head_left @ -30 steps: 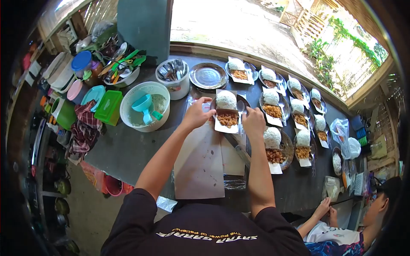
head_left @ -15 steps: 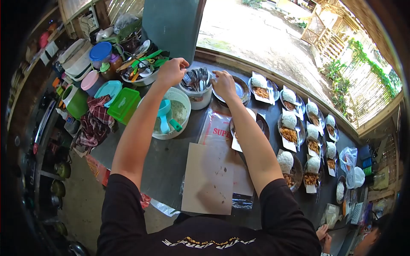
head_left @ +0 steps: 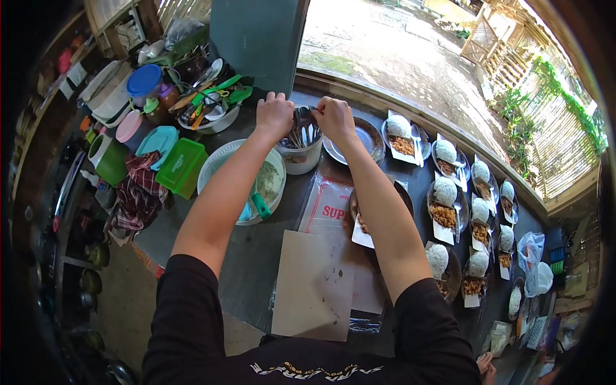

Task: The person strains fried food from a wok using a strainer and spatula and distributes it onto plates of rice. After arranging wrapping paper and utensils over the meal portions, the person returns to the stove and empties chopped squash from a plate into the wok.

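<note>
My left hand is at the left rim of a white tub, its fingers curled; whatever they may hold is hidden. Upright in this tub stand several spoons and forks. Over the tub's right side my right hand pinches the end of a piece of cutlery, whose kind I cannot make out. A stack of metal plates lies beneath and right of that hand. Left of the tub is a white basin of rice, with a green-handled scoop in it.
Plates of rice with brown food, paper and spoons stand in rows at right. Brown paper sheets lie before me. A green box and a bowl of utensils sit left. Another person's hands show at lower right.
Both hands have come down to the cutlery tub and closer together. My right hand's fingers have closed on a piece of cutlery. The view has shifted slightly.
</note>
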The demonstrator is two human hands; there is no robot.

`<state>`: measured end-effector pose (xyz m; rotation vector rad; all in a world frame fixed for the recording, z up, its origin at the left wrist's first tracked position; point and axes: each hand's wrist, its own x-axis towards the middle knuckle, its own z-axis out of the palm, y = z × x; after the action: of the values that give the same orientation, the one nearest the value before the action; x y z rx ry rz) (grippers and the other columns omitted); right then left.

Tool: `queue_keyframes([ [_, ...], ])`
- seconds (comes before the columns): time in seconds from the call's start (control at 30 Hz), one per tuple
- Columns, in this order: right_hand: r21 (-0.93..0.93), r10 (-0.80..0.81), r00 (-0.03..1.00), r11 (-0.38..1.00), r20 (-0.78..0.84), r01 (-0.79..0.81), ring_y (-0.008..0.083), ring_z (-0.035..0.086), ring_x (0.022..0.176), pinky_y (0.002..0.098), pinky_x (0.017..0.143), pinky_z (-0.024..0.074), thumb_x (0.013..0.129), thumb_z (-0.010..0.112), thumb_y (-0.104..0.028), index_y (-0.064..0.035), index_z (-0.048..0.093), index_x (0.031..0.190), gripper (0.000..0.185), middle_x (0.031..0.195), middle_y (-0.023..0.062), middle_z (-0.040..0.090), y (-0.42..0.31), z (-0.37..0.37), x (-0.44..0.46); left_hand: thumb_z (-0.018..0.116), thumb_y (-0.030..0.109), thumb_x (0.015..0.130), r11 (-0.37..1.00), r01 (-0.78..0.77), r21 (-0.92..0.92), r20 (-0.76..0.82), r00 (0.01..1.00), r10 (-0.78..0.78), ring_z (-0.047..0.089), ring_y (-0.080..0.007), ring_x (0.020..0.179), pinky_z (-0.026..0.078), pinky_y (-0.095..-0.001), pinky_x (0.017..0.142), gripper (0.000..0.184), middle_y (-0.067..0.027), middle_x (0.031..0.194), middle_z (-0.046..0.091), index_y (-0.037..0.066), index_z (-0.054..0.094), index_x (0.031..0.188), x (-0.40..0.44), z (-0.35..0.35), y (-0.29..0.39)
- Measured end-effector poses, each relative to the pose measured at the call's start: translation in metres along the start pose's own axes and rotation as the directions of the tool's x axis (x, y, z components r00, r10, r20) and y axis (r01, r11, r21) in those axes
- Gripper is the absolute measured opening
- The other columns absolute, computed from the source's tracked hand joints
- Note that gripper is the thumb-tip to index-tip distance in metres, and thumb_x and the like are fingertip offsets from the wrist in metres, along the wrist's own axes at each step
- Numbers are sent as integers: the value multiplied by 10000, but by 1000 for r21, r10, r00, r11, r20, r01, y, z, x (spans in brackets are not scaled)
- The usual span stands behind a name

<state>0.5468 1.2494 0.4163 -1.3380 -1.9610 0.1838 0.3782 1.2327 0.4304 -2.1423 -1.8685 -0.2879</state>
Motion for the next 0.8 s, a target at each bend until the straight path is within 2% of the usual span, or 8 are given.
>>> queue_keyframes([
  [0.1,-47,-65,998,997,7,65,370,682,831,455,781,532,818,662,-189,-67,716,829,134,841,187,700,-1,-10,-4,769,249,741,994,83,-68,34,996,-81,569,-245,1081,468,-423,903,94,-21,1017,620,200,749,819,3,-5,-1],
  [0.17,-106,-94,996,990,6,94,374,678,830,452,769,533,863,622,-226,-81,723,833,179,835,188,696,-7,-16,-5,765,253,745,995,8,-96,30,1000,-6,569,-237,1074,462,-419,908,75,-9,1008,626,202,749,797,1,-10,-4],
  [0.3,10,-120,990,993,-69,121,393,672,822,468,751,528,902,594,-212,-59,685,873,180,833,205,690,-17,-32,-5,744,252,773,985,-103,-139,-31,994,100,629,-236,989,489,-403,856,71,-12,937,684,183,746,762,-3,-25,-8],
  [0.47,184,-65,971,977,-230,109,426,659,784,495,706,505,970,534,-208,-30,551,966,179,818,213,681,-26,-53,-1,711,234,823,944,-57,-325,-72,997,36,690,-294,805,528,-417,713,113,-93,821,713,124,728,843,4,-39,-11],
  [0.6,364,53,937,928,-344,81,362,686,693,452,587,512,995,516,-181,-33,491,1017,152,731,198,656,-33,-71,-1,678,209,861,879,-190,-437,-256,963,80,689,-317,758,529,-418,677,124,-126,805,704,93,703,900,10,-67,-14],
  [0.63,448,74,928,888,-366,106,279,697,664,386,521,517,1006,506,-180,-33,480,1028,151,738,186,655,-35,-76,-2,663,195,882,873,-230,-430,-305,947,99,690,-315,740,528,-404,662,120,-129,792,703,80,692,902,11,-76,-14],
  [0.73,588,125,887,788,-444,183,231,689,643,339,496,517,1003,518,-173,-29,487,1021,149,772,175,661,-45,-92,-12,678,205,878,805,-321,-499,-406,907,110,691,-299,730,526,-390,653,134,-123,784,702,74,691,901,5,-109,-7],
  [0.8,540,88,888,819,-452,194,230,685,673,352,584,551,979,560,-163,-4,546,1002,161,809,160,665,-45,-103,-19,703,215,872,754,-332,-567,-403,910,98,689,-213,657,518,-332,618,156,-102,766,710,72,721,932,-2,-128,3],
])
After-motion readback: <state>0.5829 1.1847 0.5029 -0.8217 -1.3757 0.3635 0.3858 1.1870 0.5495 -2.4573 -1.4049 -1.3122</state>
